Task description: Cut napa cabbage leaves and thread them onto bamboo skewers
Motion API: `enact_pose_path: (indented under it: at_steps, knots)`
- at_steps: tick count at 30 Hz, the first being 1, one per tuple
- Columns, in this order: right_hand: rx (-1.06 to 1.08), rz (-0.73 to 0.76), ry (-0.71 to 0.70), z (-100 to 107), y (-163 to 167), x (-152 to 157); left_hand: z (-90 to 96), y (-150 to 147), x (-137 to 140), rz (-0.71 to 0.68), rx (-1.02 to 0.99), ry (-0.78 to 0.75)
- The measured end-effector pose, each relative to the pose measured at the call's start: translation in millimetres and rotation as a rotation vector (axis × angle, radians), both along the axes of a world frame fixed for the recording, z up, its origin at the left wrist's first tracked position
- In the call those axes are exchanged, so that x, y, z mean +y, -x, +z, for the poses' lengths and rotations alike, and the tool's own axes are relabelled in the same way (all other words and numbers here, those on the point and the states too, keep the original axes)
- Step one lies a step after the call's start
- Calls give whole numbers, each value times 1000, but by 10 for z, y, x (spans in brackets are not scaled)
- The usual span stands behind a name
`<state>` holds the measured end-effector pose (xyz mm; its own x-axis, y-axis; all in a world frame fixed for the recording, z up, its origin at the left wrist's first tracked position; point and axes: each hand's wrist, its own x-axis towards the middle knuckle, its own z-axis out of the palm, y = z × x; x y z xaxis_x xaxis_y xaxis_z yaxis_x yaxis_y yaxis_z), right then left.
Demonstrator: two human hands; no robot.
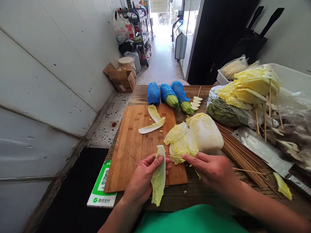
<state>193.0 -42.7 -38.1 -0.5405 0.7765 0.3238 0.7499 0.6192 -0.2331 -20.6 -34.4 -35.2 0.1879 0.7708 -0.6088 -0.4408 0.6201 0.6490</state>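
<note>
A strip of napa cabbage leaf [159,177] hangs lengthwise in my left hand [147,173], pinched between thumb and fingers over the near edge of the wooden cutting board [131,144]. My right hand [213,167] is closed on a thin bamboo skewer [175,157], whose tip points left at the leaf. Whether the tip touches the leaf I cannot tell. Just beyond my right hand lie loose cabbage leaves [180,142] and a cut cabbage head [205,131]. Two more leaf strips [152,126] rest on the board.
Several zucchini in blue foam nets [167,94] stand behind the board, beside skewered pale slices [195,102]. To the right are a bundle of skewers [243,154], a cleaver [264,151], skewered cabbage [256,85] and bagged mushrooms [291,135]. A green payment sign [102,186] sticks out at left.
</note>
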Motion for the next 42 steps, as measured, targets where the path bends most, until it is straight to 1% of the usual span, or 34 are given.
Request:
enact_pose_path:
  at_steps: [5, 12, 21, 28, 36, 42]
  knots:
    - [-56, -6, -23, 6, 16, -26, 5, -44, -16, 5, 1, 41]
    - [-48, -5, -69, 36, 11, -32, 39, -81, -28, -2, 16, 51]
    - [-30, 1, -48, 43, 7, -45, 45, -86, -39, -34, 24, 32]
    - [-11, -9, -54, 43, 4, -58, 31, -100, -44, 11, 23, 31]
    - [-29, -4, -47, 39, 12, -59, 29, -97, -43, -5, 28, 24]
    - [-36, -2, -36, 38, 12, -72, 45, -93, -63, -19, 20, 45]
